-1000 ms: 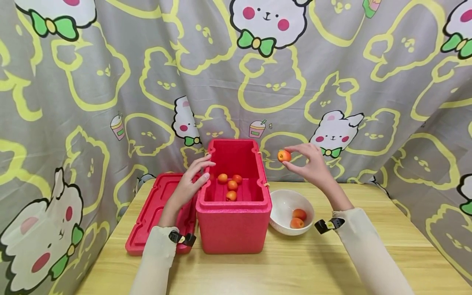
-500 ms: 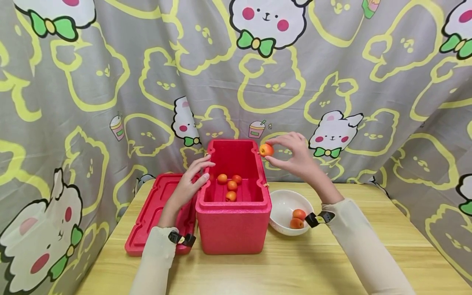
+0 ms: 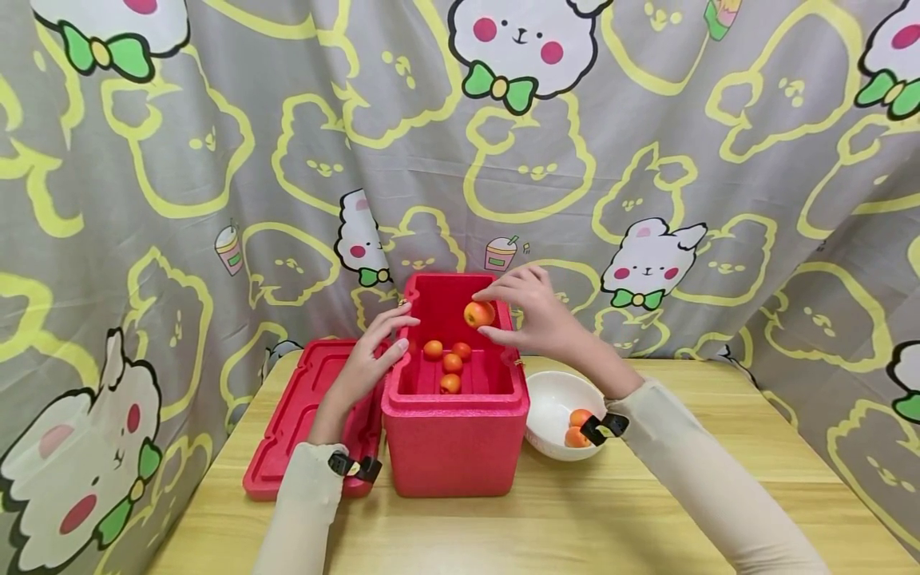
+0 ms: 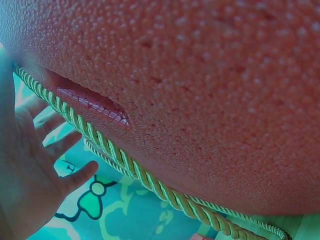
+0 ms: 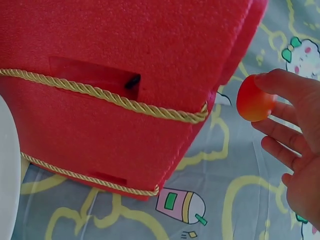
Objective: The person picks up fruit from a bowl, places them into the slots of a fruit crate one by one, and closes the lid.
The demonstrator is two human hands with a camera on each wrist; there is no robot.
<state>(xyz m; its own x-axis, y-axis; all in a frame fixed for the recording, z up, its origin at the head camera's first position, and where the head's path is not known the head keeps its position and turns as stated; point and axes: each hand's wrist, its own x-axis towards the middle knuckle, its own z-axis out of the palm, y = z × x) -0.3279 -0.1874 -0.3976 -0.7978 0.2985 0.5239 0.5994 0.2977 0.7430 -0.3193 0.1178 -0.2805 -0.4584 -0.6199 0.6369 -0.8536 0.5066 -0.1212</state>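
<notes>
In the head view, my right hand (image 3: 539, 315) pinches a small orange-red fruit (image 3: 477, 314) between thumb and fingers, over the right side of the open red foam box (image 3: 454, 455). The right wrist view shows this fruit (image 5: 252, 102) at my fingertips. Several similar fruits (image 3: 452, 363) lie on the box floor. My left hand (image 3: 368, 359) is at the box's left rim, its fingers extended and holding nothing. In the left wrist view those fingers (image 4: 62, 145) are spread beside the box wall. Right of the box, a white bowl (image 3: 549, 395) holds two fruits (image 3: 577, 437), partly covered by the wrist strap.
The red box lid (image 3: 269, 467) lies on the wooden table (image 3: 647, 519) left of the box, partly behind my left arm. Gold rope (image 5: 115, 97) runs along the box's side. A grey patterned curtain (image 3: 431, 184) hangs around the table.
My right hand has moved left with the fruit, from above the bowl to over the box. My left hand stays in place at the rim.
</notes>
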